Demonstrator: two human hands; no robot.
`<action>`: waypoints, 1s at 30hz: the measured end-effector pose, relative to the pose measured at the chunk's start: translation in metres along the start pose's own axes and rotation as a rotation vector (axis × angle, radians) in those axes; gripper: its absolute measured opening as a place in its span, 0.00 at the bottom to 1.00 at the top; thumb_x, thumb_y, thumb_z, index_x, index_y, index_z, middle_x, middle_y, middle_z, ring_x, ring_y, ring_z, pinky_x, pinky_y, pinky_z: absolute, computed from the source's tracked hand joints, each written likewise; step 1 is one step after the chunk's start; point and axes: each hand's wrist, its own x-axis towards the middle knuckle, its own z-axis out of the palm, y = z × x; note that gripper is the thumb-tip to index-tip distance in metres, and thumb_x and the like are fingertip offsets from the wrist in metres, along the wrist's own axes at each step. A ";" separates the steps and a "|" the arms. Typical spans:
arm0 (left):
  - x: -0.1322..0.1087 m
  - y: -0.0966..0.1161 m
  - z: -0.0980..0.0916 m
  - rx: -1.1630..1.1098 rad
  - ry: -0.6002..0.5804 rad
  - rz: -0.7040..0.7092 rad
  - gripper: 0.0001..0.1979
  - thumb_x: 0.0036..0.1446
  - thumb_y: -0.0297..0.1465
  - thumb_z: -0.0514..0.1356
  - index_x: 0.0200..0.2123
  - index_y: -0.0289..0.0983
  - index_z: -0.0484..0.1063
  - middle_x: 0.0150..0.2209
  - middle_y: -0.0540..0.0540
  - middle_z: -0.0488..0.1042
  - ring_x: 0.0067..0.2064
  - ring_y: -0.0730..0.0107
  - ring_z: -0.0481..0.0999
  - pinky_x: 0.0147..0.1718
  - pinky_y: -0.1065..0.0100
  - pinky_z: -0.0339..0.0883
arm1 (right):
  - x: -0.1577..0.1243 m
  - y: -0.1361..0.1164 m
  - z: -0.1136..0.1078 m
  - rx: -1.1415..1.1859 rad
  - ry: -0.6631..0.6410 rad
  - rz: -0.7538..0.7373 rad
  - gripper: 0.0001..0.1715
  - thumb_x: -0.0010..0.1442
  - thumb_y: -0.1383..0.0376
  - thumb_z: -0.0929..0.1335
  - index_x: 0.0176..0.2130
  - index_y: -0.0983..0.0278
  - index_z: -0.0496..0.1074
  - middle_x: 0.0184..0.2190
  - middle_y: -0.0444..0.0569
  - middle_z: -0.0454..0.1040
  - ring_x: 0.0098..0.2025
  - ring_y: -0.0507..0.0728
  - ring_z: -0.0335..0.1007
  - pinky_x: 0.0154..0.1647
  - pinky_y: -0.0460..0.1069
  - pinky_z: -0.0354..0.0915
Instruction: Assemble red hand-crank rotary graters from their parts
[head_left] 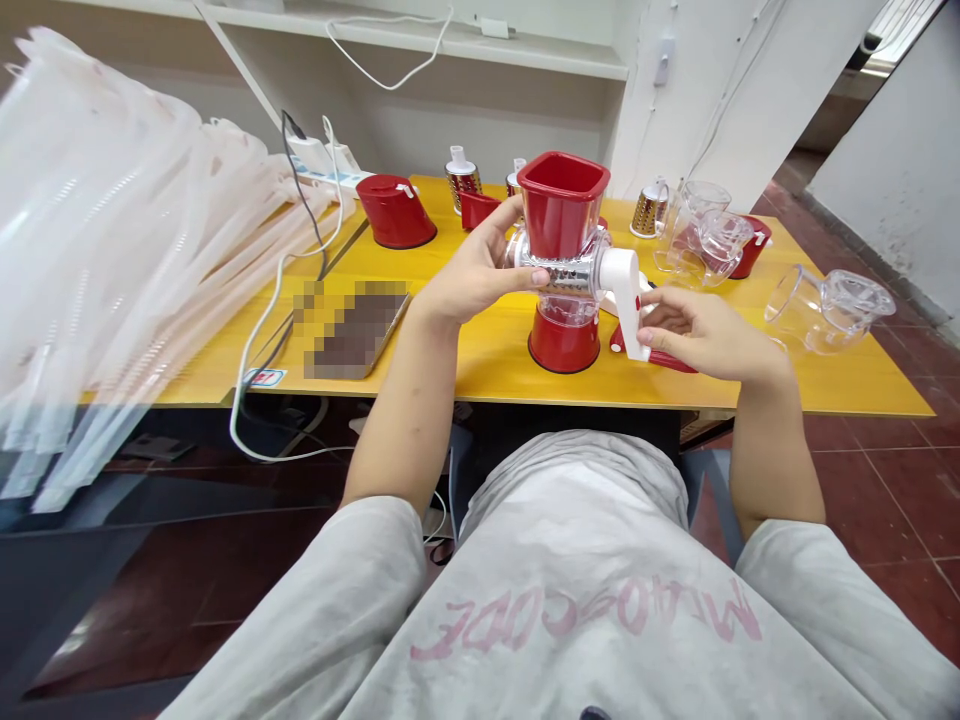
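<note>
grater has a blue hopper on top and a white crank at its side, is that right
Not quite: the hopper is red, not blue, as the head view shows. It does sit on top of the grater, and the crank at its side is white.

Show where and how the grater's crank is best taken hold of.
Probably by the red handle, coming from the right: it seems to jut that way from the lower end of the white crank, giving the fingers a bar to wrap. The left hand holds the grater from the opposite side.
</note>
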 end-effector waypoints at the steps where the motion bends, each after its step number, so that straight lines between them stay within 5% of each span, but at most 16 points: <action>1: 0.000 0.003 0.001 0.006 0.002 0.006 0.57 0.52 0.68 0.90 0.78 0.58 0.77 0.67 0.41 0.91 0.68 0.31 0.95 0.64 0.36 0.95 | -0.005 -0.004 -0.002 -0.128 -0.043 0.033 0.22 0.75 0.45 0.81 0.56 0.57 0.86 0.51 0.54 0.94 0.49 0.65 0.91 0.54 0.59 0.83; 5: 0.001 0.015 0.003 0.034 0.022 0.018 0.59 0.51 0.68 0.90 0.79 0.56 0.77 0.69 0.38 0.90 0.72 0.31 0.92 0.67 0.38 0.94 | -0.020 -0.020 -0.002 -0.467 -0.158 0.056 0.24 0.75 0.43 0.79 0.53 0.59 0.89 0.50 0.56 0.93 0.46 0.65 0.87 0.48 0.57 0.74; 12: -0.006 0.030 -0.005 0.072 -0.015 -0.008 0.50 0.54 0.63 0.92 0.73 0.54 0.82 0.68 0.39 0.90 0.73 0.29 0.91 0.72 0.33 0.91 | -0.037 -0.043 0.010 -0.508 -0.204 -0.042 0.18 0.72 0.51 0.81 0.53 0.59 0.88 0.45 0.55 0.92 0.41 0.63 0.83 0.43 0.55 0.68; 16: -0.009 0.027 -0.010 0.132 -0.005 0.014 0.46 0.55 0.60 0.92 0.69 0.52 0.85 0.68 0.39 0.90 0.77 0.28 0.87 0.77 0.33 0.87 | -0.056 -0.057 0.009 -0.424 -0.150 -0.192 0.14 0.78 0.49 0.78 0.51 0.55 0.89 0.46 0.54 0.94 0.43 0.65 0.87 0.47 0.58 0.76; 19: -0.007 0.019 -0.011 0.110 -0.018 0.001 0.48 0.52 0.59 0.94 0.69 0.51 0.84 0.67 0.39 0.90 0.77 0.28 0.87 0.78 0.33 0.85 | -0.069 -0.063 0.011 -0.376 0.080 -0.265 0.19 0.78 0.41 0.80 0.55 0.49 0.92 0.51 0.54 0.95 0.50 0.70 0.91 0.57 0.65 0.85; 25: -0.005 0.010 -0.006 0.087 -0.019 -0.003 0.51 0.47 0.61 0.94 0.68 0.50 0.82 0.66 0.39 0.89 0.72 0.33 0.90 0.69 0.39 0.91 | -0.046 -0.037 0.019 -0.315 0.849 -0.510 0.34 0.74 0.29 0.80 0.62 0.47 0.87 0.60 0.58 0.89 0.65 0.79 0.89 0.74 0.76 0.85; 30: -0.004 0.011 0.004 0.076 -0.007 0.009 0.52 0.44 0.58 0.96 0.66 0.50 0.82 0.64 0.41 0.88 0.68 0.35 0.91 0.65 0.39 0.91 | -0.006 -0.018 0.019 -0.211 1.075 -0.558 0.47 0.79 0.30 0.74 0.84 0.43 0.69 0.79 0.62 0.71 0.77 0.82 0.81 0.68 0.74 0.88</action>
